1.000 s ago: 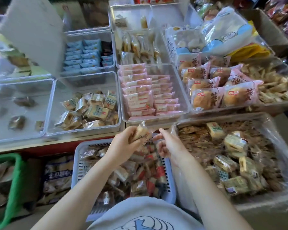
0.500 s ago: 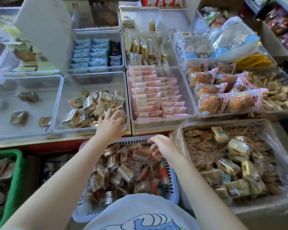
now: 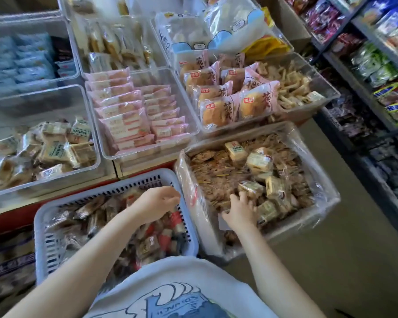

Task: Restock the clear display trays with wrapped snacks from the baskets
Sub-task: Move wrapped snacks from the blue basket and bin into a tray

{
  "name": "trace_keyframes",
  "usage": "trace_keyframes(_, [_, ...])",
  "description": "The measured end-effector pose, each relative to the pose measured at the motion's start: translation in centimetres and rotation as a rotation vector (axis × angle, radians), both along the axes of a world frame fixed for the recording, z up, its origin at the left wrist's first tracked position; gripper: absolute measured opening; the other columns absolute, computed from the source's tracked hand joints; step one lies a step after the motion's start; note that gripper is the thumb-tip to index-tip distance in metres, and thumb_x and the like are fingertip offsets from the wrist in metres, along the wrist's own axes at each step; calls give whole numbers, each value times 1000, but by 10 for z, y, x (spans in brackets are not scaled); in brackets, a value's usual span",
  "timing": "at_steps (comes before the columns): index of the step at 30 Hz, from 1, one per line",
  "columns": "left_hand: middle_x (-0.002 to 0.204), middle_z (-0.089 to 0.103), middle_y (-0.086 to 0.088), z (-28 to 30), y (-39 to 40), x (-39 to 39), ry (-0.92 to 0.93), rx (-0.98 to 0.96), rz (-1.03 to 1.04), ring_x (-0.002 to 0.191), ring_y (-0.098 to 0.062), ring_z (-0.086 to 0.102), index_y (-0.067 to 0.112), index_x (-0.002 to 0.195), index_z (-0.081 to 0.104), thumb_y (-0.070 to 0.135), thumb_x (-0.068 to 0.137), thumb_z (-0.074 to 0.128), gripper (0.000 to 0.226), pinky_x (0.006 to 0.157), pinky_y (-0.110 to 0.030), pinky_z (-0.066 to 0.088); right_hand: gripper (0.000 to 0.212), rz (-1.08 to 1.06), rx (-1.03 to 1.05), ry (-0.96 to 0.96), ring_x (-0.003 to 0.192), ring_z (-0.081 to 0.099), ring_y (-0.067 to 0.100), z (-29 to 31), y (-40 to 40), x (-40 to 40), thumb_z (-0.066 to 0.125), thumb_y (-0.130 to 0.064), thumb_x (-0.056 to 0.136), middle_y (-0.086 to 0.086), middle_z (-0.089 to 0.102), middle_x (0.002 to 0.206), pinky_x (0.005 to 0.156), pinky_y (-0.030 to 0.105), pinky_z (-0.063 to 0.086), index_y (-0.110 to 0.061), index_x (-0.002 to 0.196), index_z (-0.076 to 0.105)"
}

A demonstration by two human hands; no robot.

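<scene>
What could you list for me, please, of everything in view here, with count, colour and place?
slotted basket: one, pale blue, bottom left, full of mixed wrapped snacks
lined bin: one, clear film, right of basket, brown snacks with beige packets
beige-snack tray: one, clear, left
pink-packet tray: one, clear, centre, two rows
bun tray: one, clear, upper right
shelves: right edge, assorted bags
left hand: over the basket, fingers curled
right hand: in the bin, on beige packets; grip unclear

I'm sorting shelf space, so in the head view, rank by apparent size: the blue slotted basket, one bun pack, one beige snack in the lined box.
1. Blue slotted basket, nearest the camera.
2. Bun pack, though farther off.
3. Beige snack, clearly smallest.
</scene>
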State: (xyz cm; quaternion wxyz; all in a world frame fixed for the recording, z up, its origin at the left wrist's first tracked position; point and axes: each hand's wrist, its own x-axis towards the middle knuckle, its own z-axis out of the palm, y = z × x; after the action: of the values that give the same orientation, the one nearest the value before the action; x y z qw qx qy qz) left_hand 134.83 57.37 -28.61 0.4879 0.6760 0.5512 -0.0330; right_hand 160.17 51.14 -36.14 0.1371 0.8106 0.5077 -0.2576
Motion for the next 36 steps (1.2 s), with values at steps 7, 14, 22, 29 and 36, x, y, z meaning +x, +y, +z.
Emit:
trace_keyframes(7, [105,71,12,0,-2,11,-23,-17,73,90,-1,65,30,119,66,35,102,51,24,81,-24,50,35,-310,307,332,98,55,21,9,-6,5,65,-44,88,1,44,123,78,35,48,-23,115,54])
trace_keyframes(14, [114,65,18,21,-7,2,-236,65,305,101,2,63,37,128,58,36,94,63,34,86,-22,52,45,-875,263,1476,84,59,29,80,39,-44,50,-39,95,23,63,101,66,36,44,1,110,63])
trace_keyframes(22, [108,75,0,37,-9,-72,-654,-130,736,101,-24,72,30,118,67,18,90,73,31,92,-42,57,45,-472,29,1531,94,66,30,107,80,-157,47,-39,102,26,67,121,73,37,55,-7,131,62])
trace_keyframes(29, [105,74,-12,27,-14,-174,-502,-11,960,85,-18,73,19,108,71,29,77,86,36,66,-30,59,43,-450,-114,1241,76,73,35,97,95,-239,41,-44,106,16,69,76,86,50,57,-6,110,61])
trace_keyframes(36, [105,64,-1,19,45,-253,59,617,963,87,-16,60,17,121,64,23,90,70,32,70,-23,46,23,-410,-89,1134,72,69,27,88,99,-263,46,-23,106,12,66,79,71,37,55,-6,105,62])
